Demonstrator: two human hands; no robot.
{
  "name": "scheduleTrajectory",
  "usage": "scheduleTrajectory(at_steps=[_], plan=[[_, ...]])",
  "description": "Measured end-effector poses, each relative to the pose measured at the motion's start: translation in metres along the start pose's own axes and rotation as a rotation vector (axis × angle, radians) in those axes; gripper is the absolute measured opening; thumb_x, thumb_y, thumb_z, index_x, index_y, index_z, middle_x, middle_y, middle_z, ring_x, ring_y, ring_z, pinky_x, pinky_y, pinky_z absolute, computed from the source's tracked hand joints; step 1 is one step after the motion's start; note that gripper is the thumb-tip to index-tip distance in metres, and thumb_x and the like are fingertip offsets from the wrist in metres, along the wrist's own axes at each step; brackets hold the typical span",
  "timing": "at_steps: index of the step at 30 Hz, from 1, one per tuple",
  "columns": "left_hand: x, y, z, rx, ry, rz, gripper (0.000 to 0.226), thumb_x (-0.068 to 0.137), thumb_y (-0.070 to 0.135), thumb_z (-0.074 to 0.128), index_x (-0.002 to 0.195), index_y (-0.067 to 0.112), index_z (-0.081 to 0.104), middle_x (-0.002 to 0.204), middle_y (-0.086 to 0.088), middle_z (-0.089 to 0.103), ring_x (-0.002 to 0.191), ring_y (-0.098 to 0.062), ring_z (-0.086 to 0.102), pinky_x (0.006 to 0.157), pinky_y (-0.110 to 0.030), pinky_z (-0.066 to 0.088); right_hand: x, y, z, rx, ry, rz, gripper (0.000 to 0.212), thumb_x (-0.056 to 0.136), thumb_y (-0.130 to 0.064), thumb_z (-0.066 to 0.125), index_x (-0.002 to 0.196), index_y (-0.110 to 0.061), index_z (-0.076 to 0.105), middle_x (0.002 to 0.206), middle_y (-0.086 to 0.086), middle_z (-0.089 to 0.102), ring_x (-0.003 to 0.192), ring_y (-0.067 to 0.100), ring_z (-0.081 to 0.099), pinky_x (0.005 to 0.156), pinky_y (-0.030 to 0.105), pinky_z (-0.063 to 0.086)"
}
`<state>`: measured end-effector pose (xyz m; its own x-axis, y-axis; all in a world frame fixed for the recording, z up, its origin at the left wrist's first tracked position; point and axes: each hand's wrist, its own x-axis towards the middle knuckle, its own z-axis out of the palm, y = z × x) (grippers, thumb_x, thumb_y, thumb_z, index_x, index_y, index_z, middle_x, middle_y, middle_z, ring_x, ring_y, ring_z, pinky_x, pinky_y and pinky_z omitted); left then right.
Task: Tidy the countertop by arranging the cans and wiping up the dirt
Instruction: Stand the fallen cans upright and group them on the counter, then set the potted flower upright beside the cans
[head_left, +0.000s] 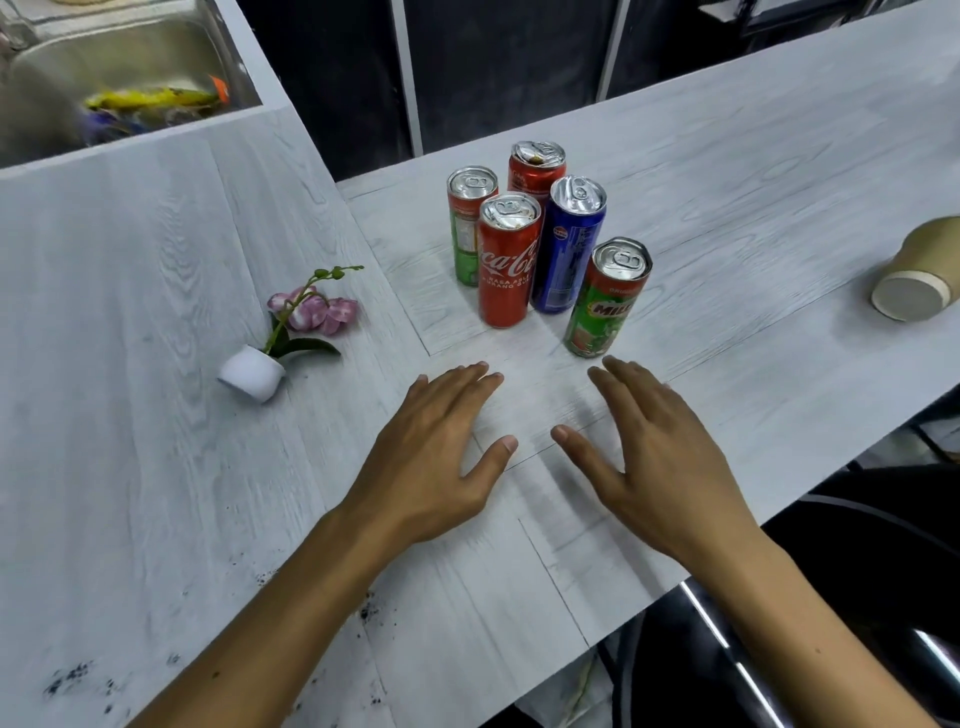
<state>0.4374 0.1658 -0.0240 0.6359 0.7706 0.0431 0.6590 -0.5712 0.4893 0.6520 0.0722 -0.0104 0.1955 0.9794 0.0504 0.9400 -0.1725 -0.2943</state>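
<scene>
Several cans stand upright in a tight cluster on the pale wood-grain countertop (727, 171): a red Coca-Cola can (506, 262) in front, a blue can (569, 249), a green Milo can (605, 301) at the front right, a green-and-red can (467, 223) and a red can (536, 171) behind. My left hand (436, 452) and my right hand (654, 457) hover flat just in front of the cans, fingers apart, holding nothing. Black dirt specks (72, 678) lie at the near left, more of them (369, 610) beside my left forearm.
A small white pot with a pink flower (270, 358) lies tipped on its side to the left. A brown paper cup (922, 273) lies on its side at the right edge. A steel sink (119, 78) holding items sits at the back left. The counter's edge runs along the right.
</scene>
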Motion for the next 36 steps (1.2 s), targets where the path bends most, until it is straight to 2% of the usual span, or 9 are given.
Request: scheduleTrajectory(at_steps=[7,17,22,26,32,36], plan=[[-0.047,-0.033,-0.021,-0.011,0.034,-0.060,0.065,0.101,0.057,0.048,0.159,0.033,0.030,0.168,0.014,0.025,0.154,-0.003,0.017,0.126,-0.024,0.002,-0.009,-0.050,0.008,0.016,-0.057,-0.092,0.076,0.097,-0.069,0.036,0.156,-0.021,0.039,0.165,0.002,0.032,0.154,0.020,0.026,0.124,0.045,0.025],[-0.123,-0.089,-0.061,-0.005,0.108,-0.189,0.064,0.102,0.055,0.048,0.158,0.031,0.033,0.167,0.013,0.027,0.154,-0.003,0.019,0.127,-0.027,0.004,-0.012,-0.136,0.039,0.035,-0.114,-0.211,0.075,0.098,-0.067,0.039,0.157,-0.020,0.038,0.165,0.002,0.032,0.153,0.021,0.028,0.122,0.045,0.028],[-0.154,-0.117,-0.082,-0.008,0.130,-0.250,0.064,0.102,0.052,0.050,0.158,0.028,0.034,0.167,0.011,0.028,0.155,-0.006,0.019,0.129,-0.033,0.006,-0.011,-0.180,0.057,0.075,-0.093,-0.262,0.070,0.098,-0.060,0.051,0.151,-0.013,0.047,0.160,0.008,0.041,0.147,0.026,0.039,0.117,0.048,0.036],[-0.171,-0.137,-0.097,0.004,0.158,-0.282,0.063,0.101,0.052,0.051,0.158,0.028,0.035,0.167,0.011,0.029,0.154,-0.006,0.020,0.129,-0.033,0.007,-0.007,-0.210,0.068,0.088,-0.078,-0.294,0.069,0.098,-0.058,0.053,0.150,-0.011,0.049,0.158,0.009,0.044,0.146,0.026,0.041,0.117,0.044,0.037],[-0.180,-0.165,-0.116,0.009,0.189,-0.311,0.064,0.101,0.053,0.051,0.158,0.028,0.035,0.166,0.010,0.031,0.154,-0.007,0.022,0.128,-0.033,0.008,0.009,-0.244,0.072,0.099,-0.071,-0.287,0.073,0.099,-0.062,0.046,0.152,-0.012,0.046,0.159,0.009,0.042,0.145,0.025,0.041,0.117,0.040,0.037],[-0.177,-0.179,-0.124,0.010,0.201,-0.318,0.065,0.101,0.054,0.050,0.158,0.027,0.035,0.166,0.008,0.031,0.154,-0.009,0.023,0.128,-0.036,0.011,0.025,-0.259,0.073,0.134,-0.052,-0.227,0.073,0.099,-0.064,0.045,0.151,-0.013,0.045,0.155,0.006,0.048,0.139,0.023,0.047,0.107,0.035,0.043]])
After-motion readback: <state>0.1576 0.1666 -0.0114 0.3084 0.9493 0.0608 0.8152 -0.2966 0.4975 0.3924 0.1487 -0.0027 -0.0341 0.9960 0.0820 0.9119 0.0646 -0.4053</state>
